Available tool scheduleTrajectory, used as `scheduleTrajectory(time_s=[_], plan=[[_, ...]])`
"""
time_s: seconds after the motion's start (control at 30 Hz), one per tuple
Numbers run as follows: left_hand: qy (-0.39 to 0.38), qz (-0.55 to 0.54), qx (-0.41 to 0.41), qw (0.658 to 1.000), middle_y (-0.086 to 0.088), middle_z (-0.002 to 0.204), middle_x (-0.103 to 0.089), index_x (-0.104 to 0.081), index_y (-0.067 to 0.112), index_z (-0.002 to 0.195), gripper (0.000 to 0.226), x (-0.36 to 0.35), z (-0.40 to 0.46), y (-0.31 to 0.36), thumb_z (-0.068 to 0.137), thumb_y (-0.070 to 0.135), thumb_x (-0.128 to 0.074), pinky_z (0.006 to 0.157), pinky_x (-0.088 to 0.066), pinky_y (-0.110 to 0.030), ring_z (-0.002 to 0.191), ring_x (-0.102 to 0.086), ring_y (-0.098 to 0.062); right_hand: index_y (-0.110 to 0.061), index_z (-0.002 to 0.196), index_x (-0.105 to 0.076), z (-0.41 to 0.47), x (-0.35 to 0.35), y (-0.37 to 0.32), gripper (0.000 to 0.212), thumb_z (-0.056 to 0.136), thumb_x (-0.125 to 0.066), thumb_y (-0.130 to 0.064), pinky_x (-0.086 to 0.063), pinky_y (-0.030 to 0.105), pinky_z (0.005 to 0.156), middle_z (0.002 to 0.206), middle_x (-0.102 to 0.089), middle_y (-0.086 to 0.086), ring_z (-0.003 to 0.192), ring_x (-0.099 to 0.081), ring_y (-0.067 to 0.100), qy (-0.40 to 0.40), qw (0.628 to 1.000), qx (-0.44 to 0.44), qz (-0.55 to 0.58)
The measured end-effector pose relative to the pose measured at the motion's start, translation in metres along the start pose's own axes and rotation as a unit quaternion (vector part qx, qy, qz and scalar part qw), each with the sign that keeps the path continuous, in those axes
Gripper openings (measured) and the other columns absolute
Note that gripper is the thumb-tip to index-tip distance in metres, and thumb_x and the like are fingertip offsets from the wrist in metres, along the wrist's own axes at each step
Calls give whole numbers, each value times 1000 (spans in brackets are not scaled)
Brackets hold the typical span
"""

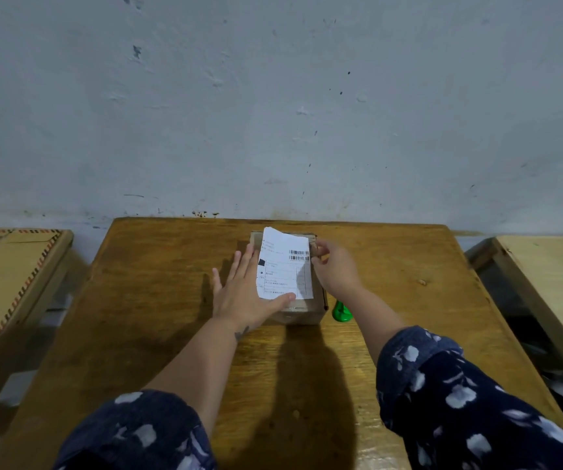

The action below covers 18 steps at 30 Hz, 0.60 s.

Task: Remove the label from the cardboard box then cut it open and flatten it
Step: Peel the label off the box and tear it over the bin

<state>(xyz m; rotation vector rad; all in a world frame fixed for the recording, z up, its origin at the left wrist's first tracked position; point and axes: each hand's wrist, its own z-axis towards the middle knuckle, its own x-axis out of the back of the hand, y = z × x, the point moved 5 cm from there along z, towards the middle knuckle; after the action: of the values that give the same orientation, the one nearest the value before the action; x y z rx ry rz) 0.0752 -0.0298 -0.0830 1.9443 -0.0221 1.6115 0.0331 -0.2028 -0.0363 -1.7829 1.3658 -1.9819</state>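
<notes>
Label peel, small brown cardboard box [302, 308] on wooden table [158, 300]
Left hand [244, 290] flat, fingers released, on box; right hand [332, 268] pinches white printed label [285, 266] at its right edge

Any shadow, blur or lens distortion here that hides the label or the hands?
Head view: wide-angle bending curves the table edges; a dark shadow falls toward the camera below the cardboard box; the label is lit, barcodes readable, small print too soft; left hand and right hand are sharp enough.
</notes>
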Motion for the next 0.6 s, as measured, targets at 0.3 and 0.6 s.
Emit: scheduleTrajectory(time_s=[0.3, 0.6], plan=[[-3, -21, -7, 1000, 11, 159, 16, 4, 29, 152, 115, -2, -2, -1, 65, 88, -43, 114, 10, -58, 145, 15, -12, -18, 95, -71, -4, -16, 3, 14, 88, -61, -24, -56, 39, 78, 104, -69, 5, 93, -64, 24, 77, 995, -70, -1], [-4, -15, -8, 1000, 11, 160, 13, 5, 31, 152, 116, -1, -1, -1, 64, 88, -45, 114, 10, -58, 146, 13, -14, -14, 92, -67, -11, -8, -13, 11, 91, -57, -18, -55, 43, 78, 95, -70, 5, 87, -64, 23, 110, 988, -82, 69]])
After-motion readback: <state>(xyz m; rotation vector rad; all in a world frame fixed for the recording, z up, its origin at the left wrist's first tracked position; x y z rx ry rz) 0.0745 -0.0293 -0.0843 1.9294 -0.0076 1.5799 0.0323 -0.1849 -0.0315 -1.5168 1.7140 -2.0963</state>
